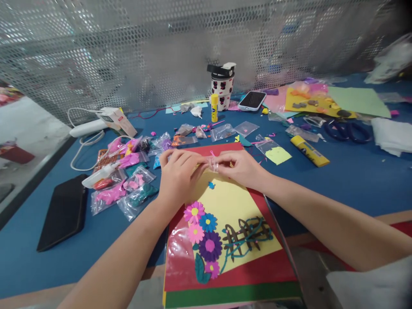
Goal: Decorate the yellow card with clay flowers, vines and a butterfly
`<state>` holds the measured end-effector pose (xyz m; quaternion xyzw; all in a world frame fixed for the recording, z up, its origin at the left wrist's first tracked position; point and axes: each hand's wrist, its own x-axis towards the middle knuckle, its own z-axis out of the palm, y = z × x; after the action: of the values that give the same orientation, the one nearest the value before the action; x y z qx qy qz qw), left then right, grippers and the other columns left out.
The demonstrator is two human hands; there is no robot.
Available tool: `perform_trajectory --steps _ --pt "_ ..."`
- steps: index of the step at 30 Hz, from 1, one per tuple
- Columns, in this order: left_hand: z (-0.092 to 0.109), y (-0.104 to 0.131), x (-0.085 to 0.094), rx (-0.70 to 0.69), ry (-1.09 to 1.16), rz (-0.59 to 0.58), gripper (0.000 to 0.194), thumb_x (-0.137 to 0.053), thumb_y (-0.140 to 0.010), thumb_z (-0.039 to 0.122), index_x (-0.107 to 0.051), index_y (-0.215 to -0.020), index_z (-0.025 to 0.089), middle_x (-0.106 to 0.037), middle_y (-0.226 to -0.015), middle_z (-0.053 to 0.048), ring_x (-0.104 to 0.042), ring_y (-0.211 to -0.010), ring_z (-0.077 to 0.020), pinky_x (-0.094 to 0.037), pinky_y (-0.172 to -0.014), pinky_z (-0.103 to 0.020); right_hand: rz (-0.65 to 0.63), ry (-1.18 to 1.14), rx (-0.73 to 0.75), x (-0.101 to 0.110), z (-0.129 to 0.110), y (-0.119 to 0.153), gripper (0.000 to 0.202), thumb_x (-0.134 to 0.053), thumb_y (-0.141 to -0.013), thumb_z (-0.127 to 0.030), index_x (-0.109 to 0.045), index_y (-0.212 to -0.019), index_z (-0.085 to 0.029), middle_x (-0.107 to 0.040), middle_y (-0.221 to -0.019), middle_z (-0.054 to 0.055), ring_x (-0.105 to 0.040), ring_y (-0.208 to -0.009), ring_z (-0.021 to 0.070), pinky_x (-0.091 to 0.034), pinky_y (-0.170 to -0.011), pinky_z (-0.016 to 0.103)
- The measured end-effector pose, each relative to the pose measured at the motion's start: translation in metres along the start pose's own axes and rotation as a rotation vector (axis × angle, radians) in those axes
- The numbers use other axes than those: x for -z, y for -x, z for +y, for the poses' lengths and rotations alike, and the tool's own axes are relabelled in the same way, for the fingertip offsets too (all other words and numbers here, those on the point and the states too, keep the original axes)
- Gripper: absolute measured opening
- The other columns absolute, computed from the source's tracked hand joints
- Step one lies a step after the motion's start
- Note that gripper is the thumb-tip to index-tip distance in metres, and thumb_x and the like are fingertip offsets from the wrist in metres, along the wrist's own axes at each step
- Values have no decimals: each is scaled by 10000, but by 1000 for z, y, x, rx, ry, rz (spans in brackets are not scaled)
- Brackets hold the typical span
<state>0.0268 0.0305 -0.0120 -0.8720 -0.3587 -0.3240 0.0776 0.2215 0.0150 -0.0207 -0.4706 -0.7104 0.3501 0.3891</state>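
Observation:
Both hands meet over the top of a yellow sheet (231, 197) that lies on a red sheet (180, 266). Between their fingertips is a small clear plastic bag (212, 163) with something pink at it. My left hand (180, 174) pinches the bag from the left, and my right hand (240, 167) pinches it from the right. On the yellow sheet, colourful clay flowers (208, 244) run down the left side, a brown clay fence (246, 236) with teal vines stands at the lower right, and a small blue piece (211, 185) lies below the hands.
Bags of clay (128, 184) and a black tablet (64, 212) lie left. Behind are a tumbler (222, 88), a glue stick (214, 108) and a phone (252, 101). Right are a yellow tube (309, 151) and blue scissors (347, 131). A perforated metal panel (144, 56) borders the back.

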Motion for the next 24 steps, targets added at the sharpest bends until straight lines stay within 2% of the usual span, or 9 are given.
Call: perform_trajectory --steps 3,6,8,10,12,14,16,20,24 --pt "1 0 -1 -27 0 48 140 -558 -926 329 -645 -861 241 -736 -873 -5 -597 -861 -201 -345 -897 -387 -22 -149 -54 -4 -1 1 229 -633 -789 -366 -743 -831 -170 -689 -785 34 -552 -673 124 -408 -624 263" --pt "0 0 -3 -61 7 99 134 -575 -917 310 -638 -832 228 -732 -841 2 -591 -829 -196 -355 -879 -386 -25 -198 -97 -7 -1 3 212 -658 -769 -363 -716 -781 -160 -572 -639 -13 -455 -583 95 -351 -552 248" --pt "-1 0 -3 -53 37 86 135 -564 -922 315 -639 -867 218 -729 -863 -7 -592 -844 -198 -359 -880 -394 12 -202 -85 -7 -1 3 186 -663 -762 -340 -688 -748 -156 -448 -575 -46 -371 -549 81 -301 -518 242" --pt "-1 -1 -2 -33 75 41 151 -550 -927 333 -640 -936 213 -725 -911 -23 -594 -886 -208 -365 -887 -405 57 -229 -64 -7 -2 3 170 -672 -757 -327 -670 -743 -158 -388 -569 -58 -333 -548 79 -287 -516 242" --pt "0 -1 0 -24 104 20 159 -553 -923 342 -641 -965 217 -723 -922 -24 -592 -902 -210 -370 -897 -412 69 -294 -62 -8 -2 3 165 -685 -752 -330 -668 -761 -166 -439 -597 -47 -370 -570 85 -317 -539 244" --pt "1 -1 2 -24 101 47 117 -581 -904 321 -647 -911 225 -723 -865 -5 -594 -871 -203 -357 -928 -425 59 -392 -80 -9 -4 3 166 -696 -746 -336 -671 -784 -176 -544 -672 -19 -450 -619 97 -363 -581 249" --pt "2 -1 2 -22 71 85 80 -605 -881 283 -641 -842 223 -717 -803 10 -596 -833 -195 -342 -954 -434 67 -519 -127 -8 -5 2 160 -696 -745 -335 -655 -772 -183 -582 -697 -14 -474 -607 91 -366 -563 240" --pt "-9 1 1 43 -54 75 76 -602 -866 230 -636 -799 219 -714 -774 11 -599 -835 -202 -363 -943 -424 150 -770 -229 0 -3 -2 168 -694 -754 -324 -602 -718 -189 -409 -541 -81 -297 -448 46 -191 -438 223" --pt "-27 3 -3 180 -161 -5 81 -590 -887 266 -660 -861 236 -735 -846 -7 -604 -922 -245 -307 -1007 -507 146 -844 -270 10 3 -5 152 -691 -772 -330 -643 -776 -186 -384 -547 -82 -276 -438 35 -154 -444 233"
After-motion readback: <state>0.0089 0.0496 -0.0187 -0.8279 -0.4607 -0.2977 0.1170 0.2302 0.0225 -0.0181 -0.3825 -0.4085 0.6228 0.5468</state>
